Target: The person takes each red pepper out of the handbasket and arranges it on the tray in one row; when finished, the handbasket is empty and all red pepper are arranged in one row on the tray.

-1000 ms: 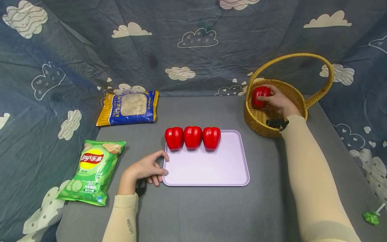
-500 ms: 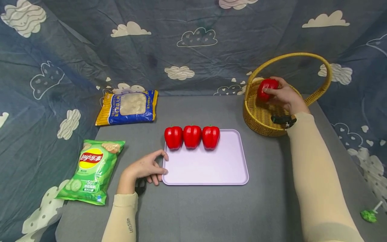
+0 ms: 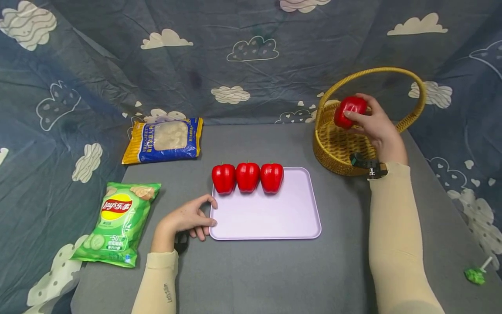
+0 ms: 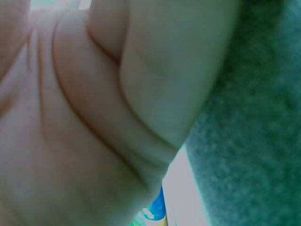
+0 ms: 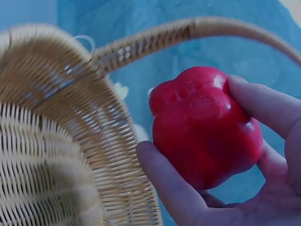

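In the head view, my right hand point(image 3: 378, 126) holds a glossy red bell pepper point(image 3: 351, 111) between thumb and fingers, over the wicker basket point(image 3: 333, 159). The right wrist view shows the lobed pepper point(image 5: 207, 127) pinched by the fingertips, beside the basket's woven wall point(image 5: 113, 141). At the left edge of a pale lilac tray point(image 3: 266, 218), my left hand point(image 3: 188, 218) grips the rim with thumb and index finger. Three red bell peppers point(image 3: 247, 177) stand in a row along the tray's back left. My left palm point(image 4: 84, 122) fills most of the left wrist view.
A blue and yellow pasta bag point(image 3: 164, 139) lies at the back left, with a green chips bag point(image 3: 117, 222) nearer the front. The basket's tall handle point(image 3: 376, 69) arches above its opening. A small green item with a white stick point(image 3: 475, 275) lies far right.
My right hand has lifted the bell pepper up and slightly right from inside the basket. The left hand and the three peppers keep their places on the tray; the view shifts slightly.
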A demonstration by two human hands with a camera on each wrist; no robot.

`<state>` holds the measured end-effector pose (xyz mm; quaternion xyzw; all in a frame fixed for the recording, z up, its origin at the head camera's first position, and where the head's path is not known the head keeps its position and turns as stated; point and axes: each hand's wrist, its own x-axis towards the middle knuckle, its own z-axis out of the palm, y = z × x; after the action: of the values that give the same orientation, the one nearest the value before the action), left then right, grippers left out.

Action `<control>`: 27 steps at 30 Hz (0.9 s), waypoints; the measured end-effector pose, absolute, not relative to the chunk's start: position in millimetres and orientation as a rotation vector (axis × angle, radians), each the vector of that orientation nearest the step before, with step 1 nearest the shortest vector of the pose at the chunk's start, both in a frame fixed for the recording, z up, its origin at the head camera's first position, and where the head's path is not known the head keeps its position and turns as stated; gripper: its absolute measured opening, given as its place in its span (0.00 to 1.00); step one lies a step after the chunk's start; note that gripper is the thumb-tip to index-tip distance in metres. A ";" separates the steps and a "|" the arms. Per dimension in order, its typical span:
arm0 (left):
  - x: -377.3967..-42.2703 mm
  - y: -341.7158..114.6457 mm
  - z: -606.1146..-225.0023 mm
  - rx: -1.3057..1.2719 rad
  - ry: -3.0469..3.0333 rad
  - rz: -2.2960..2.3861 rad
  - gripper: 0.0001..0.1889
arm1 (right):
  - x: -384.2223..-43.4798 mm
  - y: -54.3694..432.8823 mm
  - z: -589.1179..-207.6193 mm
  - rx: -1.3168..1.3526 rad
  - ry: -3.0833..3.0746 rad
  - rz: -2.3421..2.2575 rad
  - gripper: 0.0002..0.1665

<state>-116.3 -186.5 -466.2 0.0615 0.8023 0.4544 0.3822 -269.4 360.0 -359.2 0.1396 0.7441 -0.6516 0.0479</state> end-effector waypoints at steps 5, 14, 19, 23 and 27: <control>-115.9 -186.8 -467.0 0.159 2.046 1.161 0.24 | -250.3 348.2 -353.0 0.389 2.357 -1.993 0.50; -116.2 -186.6 -466.0 0.168 2.049 1.150 0.25 | -215.9 334.1 -360.3 0.233 2.432 -1.967 0.47; -116.2 -186.7 -466.2 0.162 2.049 1.147 0.25 | -197.9 318.1 -362.4 0.112 2.468 -1.899 0.44; -116.2 -186.8 -466.5 0.162 2.051 1.150 0.24 | -185.7 299.8 -362.7 0.025 2.458 -1.810 0.45; -116.5 -186.9 -467.0 0.165 2.054 1.148 0.24 | -179.2 284.7 -370.6 -0.080 2.396 -1.717 0.44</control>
<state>-116.5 -186.9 -467.0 0.0645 0.8050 0.4499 0.3814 -179.2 284.7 -370.6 -0.0271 0.8087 -0.5796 0.0965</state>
